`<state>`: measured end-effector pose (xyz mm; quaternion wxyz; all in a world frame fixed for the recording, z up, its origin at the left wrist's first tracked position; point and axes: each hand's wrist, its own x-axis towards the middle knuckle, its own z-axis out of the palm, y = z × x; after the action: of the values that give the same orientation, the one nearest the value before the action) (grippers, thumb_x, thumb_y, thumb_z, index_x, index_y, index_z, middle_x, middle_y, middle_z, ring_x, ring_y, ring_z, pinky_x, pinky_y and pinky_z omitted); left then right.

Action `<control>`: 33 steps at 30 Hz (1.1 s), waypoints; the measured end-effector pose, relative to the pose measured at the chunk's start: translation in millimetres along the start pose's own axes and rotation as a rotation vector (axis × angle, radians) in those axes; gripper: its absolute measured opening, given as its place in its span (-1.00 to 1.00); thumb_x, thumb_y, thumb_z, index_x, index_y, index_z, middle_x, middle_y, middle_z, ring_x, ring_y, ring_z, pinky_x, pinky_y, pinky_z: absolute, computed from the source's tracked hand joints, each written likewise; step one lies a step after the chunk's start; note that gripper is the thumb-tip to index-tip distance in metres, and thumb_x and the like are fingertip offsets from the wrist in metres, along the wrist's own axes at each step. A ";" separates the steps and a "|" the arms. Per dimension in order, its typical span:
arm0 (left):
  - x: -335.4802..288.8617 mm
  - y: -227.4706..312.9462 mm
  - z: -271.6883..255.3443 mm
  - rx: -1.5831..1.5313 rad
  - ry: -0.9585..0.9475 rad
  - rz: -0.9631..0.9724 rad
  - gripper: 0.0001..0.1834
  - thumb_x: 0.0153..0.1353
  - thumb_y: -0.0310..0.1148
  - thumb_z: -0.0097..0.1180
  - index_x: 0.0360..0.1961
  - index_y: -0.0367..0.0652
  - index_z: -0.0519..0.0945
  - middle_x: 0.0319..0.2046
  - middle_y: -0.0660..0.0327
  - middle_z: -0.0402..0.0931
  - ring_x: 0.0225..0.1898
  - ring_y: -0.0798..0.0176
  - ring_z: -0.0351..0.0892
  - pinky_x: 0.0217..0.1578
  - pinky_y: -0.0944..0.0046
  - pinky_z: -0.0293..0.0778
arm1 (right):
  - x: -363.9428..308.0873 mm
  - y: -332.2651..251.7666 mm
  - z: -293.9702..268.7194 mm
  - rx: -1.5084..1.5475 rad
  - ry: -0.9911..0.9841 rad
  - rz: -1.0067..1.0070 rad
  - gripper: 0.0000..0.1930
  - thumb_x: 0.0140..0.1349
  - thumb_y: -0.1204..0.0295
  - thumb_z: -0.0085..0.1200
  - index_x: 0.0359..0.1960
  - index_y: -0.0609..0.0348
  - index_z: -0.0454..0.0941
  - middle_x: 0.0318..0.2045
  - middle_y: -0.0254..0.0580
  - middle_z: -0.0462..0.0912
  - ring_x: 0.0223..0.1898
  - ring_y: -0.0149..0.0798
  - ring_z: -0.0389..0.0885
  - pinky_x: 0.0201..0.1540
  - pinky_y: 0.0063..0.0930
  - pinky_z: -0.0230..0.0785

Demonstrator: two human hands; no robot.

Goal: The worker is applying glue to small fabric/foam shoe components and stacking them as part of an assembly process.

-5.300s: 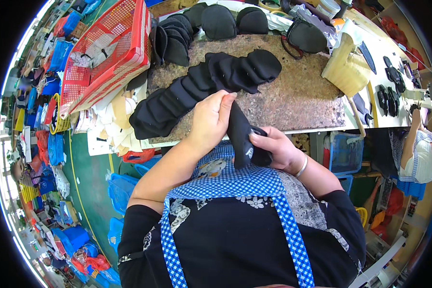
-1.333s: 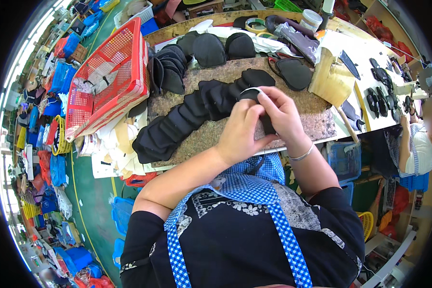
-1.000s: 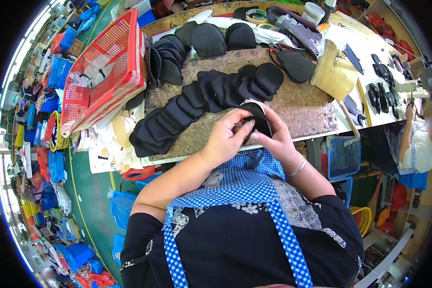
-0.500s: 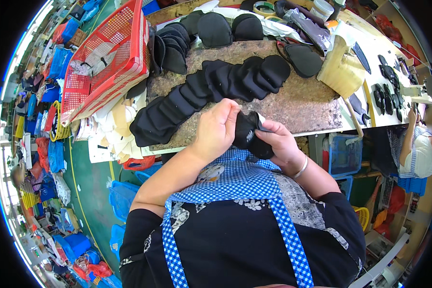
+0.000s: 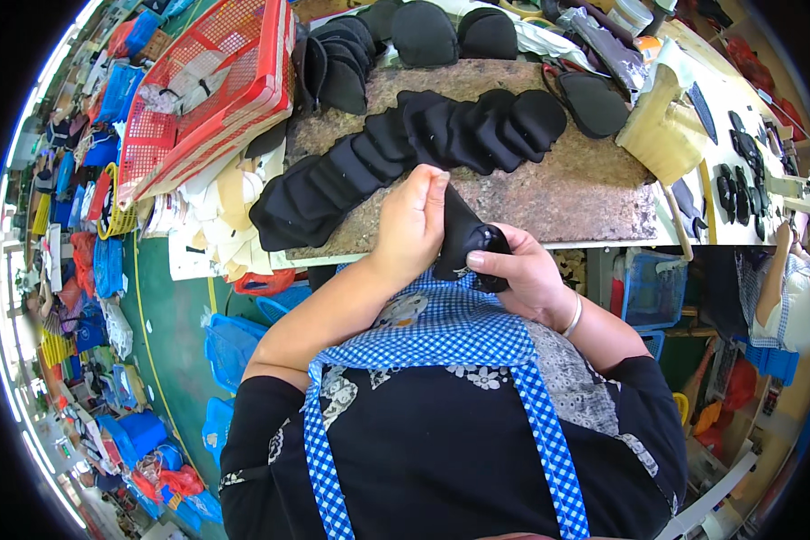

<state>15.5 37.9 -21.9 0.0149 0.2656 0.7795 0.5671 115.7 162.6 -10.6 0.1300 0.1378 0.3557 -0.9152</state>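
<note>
The black piece was in both hands, over the worktop's near edge and in front of the apron. The grip of the left hand was pinching its upper end between thumb and curled fingers; that end was covered. The grip of the right hand was pinching the lower end, thumb on top; most of the fingers were hidden behind it. A pale mark near that thumb was too small to make out.

Beyond the hands, a row of overlapping black pads lay aslant on a mottled board. The overlap hid most of each pad, and the count could not be settled. The board rested on the worktop.

To the left stood a red basket, tilted, its top cut off by the frame; the pale contents could not be identified. To the right stood a yellow block. The tub behind was partly cut off. At the far right, a co-worker was blurred and partly out of frame.
</note>
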 end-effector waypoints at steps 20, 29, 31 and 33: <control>16.2 -4.3 3.4 0.018 0.004 -0.111 -0.77 0.23 -0.32 -0.09 -0.50 -0.25 0.40 -0.65 -0.05 0.39 -0.57 -0.08 0.43 -0.53 0.14 0.32 | -0.7 -12.9 3.8 -0.249 -0.309 -0.009 -0.23 -0.11 0.39 0.29 0.13 0.33 0.12 -0.09 -0.12 0.44 -0.08 -0.27 0.47 0.06 -0.40 0.26; 10.8 2.6 -4.5 0.094 0.178 0.062 -0.91 0.17 -0.46 -0.02 -0.46 -0.24 0.42 -0.62 -0.02 0.41 -0.58 -0.05 0.46 -0.59 0.19 0.35 | 8.2 2.1 0.1 -0.017 -0.153 -0.070 -0.29 -0.03 -0.01 0.13 0.06 0.24 0.28 -0.09 -0.22 0.46 -0.03 -0.34 0.37 0.07 -0.42 0.13; 8.5 1.1 -5.2 0.106 0.192 0.144 -0.92 0.17 -0.46 -0.02 -0.44 -0.23 0.42 -0.61 -0.01 0.41 -0.58 -0.05 0.46 -0.59 0.19 0.36 | 8.6 1.7 0.8 -0.003 -0.113 -0.035 -0.45 -0.02 0.12 0.18 -0.07 0.26 0.42 -0.11 -0.21 0.51 -0.02 -0.28 0.40 0.12 -0.36 0.12; 7.0 -1.6 -5.0 0.117 0.208 0.222 -0.92 0.16 -0.46 -0.02 -0.43 -0.23 0.42 -0.60 0.00 0.41 -0.57 -0.06 0.46 -0.58 0.19 0.36 | 8.3 2.9 -1.0 0.001 -0.153 -0.001 -0.49 -0.02 0.21 0.19 -0.09 0.28 0.42 -0.13 -0.18 0.52 -0.04 -0.27 0.42 0.12 -0.35 0.13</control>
<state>7.2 36.2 -19.6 -0.1442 0.2904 0.7743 0.5435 109.2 160.2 -15.9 0.1565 0.0672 0.3445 -0.9232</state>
